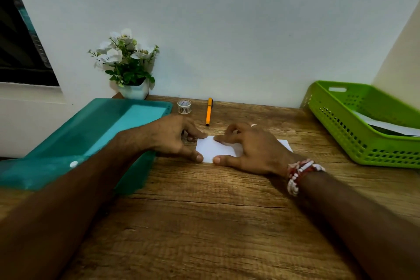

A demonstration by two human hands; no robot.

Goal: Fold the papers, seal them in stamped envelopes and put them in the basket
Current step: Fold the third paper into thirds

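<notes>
Head view. The folded paper (216, 149) lies flat on the table (204, 223), straight ahead, its long axis running left to right. The left hand (172, 136) pinches the left short edge between bent forefinger and thumb, one tip at each corner. The right hand (250, 150) arches over the right half and grasps nothing, forefinger and thumb tips pressing down. The basket (341, 129) stands well apart to the right, so the right hand is nearer it. Likely step: firming the crease.
</notes>
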